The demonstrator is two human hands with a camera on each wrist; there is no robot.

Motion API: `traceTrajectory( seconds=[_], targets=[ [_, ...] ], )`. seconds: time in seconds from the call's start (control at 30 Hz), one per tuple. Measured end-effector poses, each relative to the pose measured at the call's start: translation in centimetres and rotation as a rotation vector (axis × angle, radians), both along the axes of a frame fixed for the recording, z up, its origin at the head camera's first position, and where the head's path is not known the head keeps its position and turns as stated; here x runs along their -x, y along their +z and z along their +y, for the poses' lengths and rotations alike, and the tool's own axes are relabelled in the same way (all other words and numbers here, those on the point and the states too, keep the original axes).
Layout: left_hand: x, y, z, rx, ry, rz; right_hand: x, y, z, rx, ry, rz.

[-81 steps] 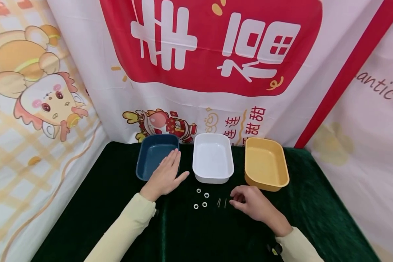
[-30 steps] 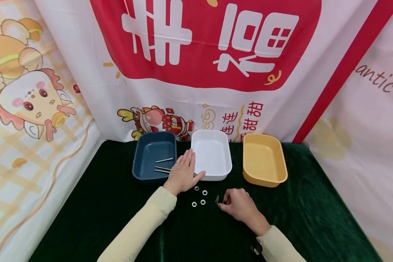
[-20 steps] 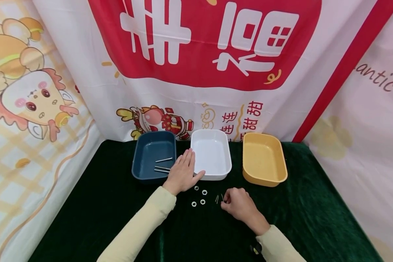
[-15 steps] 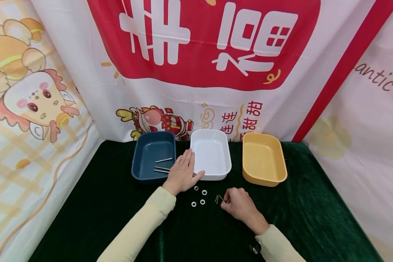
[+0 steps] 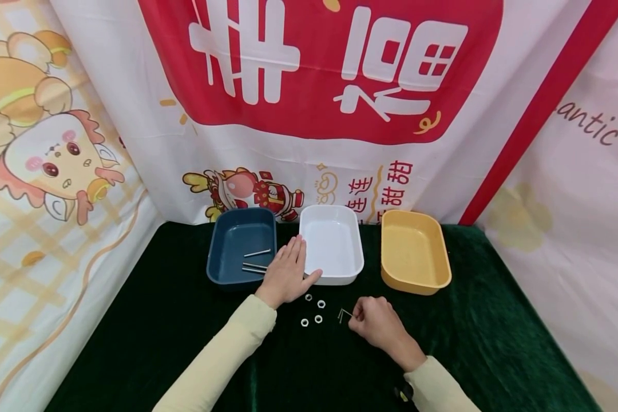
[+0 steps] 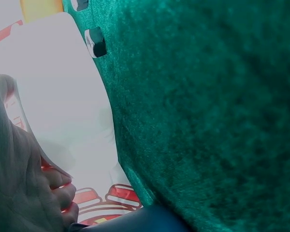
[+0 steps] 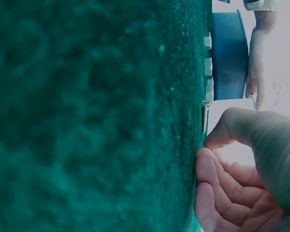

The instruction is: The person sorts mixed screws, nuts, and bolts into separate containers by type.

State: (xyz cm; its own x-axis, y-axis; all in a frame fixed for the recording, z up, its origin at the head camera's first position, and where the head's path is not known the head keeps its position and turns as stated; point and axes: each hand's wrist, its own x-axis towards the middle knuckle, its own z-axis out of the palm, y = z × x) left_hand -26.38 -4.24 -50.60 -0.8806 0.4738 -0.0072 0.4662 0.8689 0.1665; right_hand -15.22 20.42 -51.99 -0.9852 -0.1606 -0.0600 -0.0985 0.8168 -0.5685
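So, a small screw is pinched by the right hand in front of the white tray; pickup seems underway, steady lift likely needed. Left hand, straight-fingered, is held at the tray's left.

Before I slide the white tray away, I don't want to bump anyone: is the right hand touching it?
Apart: the head view shows a strip of green cloth between the right hand and the white tray.

Your blue tray, white tray and yellow tray are smooth, lightly glossy plastic; your nuts and screws, shiny metal; your table cover, velvety cloth; your backdrop, matt cloth.
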Motion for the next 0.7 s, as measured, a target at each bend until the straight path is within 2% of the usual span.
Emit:
traceTrajectory(
  seconds=[0.2, 0.43, 0.7],
  targets=[
    [0.14, -0.13, -0.10, -0.006, -0.006, -0.007, 0.01, -0.02, 0.33, 0.009, 0.016, 0.017],
    [-0.28, 0.10, -0.16, -0.020, -0.001, 0.011, -0.09, 0.11, 0.50, 0.013, 0.034, 0.092],
    [-0.23, 0.17, -0.02, -0.029, -0.005, 0.013, -0.02, 0.96, 0.68, 0.017, 0.011, 0.147]
  ],
)
